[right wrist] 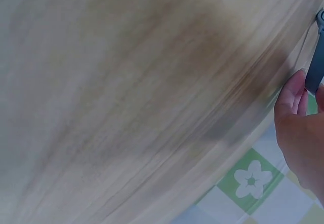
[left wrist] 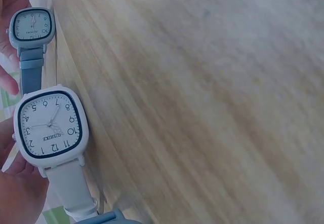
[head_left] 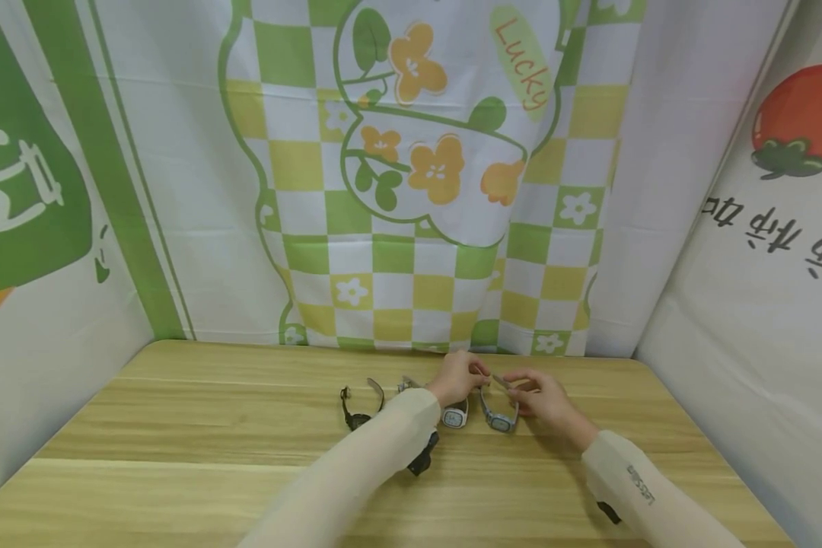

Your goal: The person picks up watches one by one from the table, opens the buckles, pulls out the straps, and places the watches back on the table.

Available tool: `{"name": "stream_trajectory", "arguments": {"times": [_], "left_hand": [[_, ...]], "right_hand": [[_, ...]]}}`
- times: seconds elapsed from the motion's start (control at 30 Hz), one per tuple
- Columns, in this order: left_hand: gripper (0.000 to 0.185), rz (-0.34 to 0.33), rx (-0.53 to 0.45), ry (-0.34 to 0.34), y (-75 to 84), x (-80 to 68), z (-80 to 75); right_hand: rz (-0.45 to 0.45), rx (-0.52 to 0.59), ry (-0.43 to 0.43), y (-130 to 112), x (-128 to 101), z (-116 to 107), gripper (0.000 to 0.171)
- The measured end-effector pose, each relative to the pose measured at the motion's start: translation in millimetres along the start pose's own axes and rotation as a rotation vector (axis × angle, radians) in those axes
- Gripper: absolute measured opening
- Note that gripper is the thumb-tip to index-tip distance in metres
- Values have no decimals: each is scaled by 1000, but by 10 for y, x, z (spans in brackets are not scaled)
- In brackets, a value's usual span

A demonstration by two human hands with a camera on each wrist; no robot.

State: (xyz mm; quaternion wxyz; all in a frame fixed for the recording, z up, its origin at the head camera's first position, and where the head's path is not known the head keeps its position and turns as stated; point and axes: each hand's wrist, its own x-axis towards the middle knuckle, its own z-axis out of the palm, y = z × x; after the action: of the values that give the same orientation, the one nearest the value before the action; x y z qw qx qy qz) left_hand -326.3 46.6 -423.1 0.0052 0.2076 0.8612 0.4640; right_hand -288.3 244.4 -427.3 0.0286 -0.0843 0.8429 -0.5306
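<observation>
A white square-faced watch (head_left: pixel 455 415) (left wrist: pixel 49 128) lies on the wooden table (head_left: pixel 199 457) right under my left hand (head_left: pixel 460 377), whose fingers curl over its strap. Beside it on the right is a blue-grey watch (head_left: pixel 500 420) (left wrist: pixel 31 25). My right hand (head_left: pixel 540 396) pinches the upper end of the blue-grey strap (right wrist: pixel 316 67) between thumb and fingertips (right wrist: pixel 290 95). In the left wrist view both dials face the camera, and a fingertip (left wrist: pixel 7 82) touches the blue strap.
A black watch (head_left: pixel 358 412) stands on its strap left of my left arm, with another strap end (head_left: pixel 406 383) behind it. Printed cloth walls (head_left: pixel 411 190) close in the table's back and both sides. Bare wood reaches the near edge.
</observation>
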Motion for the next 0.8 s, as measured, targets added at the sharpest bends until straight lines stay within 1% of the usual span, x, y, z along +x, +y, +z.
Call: {"name": "stream_trajectory", "arguments": {"times": [0.1,0.27,0.53,0.8], "left_hand": [[6,3,8,3,-14,13,8],[6,13,23,5,-36,28,15],[5,29,59,12,-45,22,0],[5,50,59,12,-67,29,-1]], "right_hand": [[10,1,4,22,12,-1,31],[0,-21,-1,32,18,-4,32],[-11,-12,-5,49,7,-19,31],[-20,-5,-23,65,-2,-57,32]]}}
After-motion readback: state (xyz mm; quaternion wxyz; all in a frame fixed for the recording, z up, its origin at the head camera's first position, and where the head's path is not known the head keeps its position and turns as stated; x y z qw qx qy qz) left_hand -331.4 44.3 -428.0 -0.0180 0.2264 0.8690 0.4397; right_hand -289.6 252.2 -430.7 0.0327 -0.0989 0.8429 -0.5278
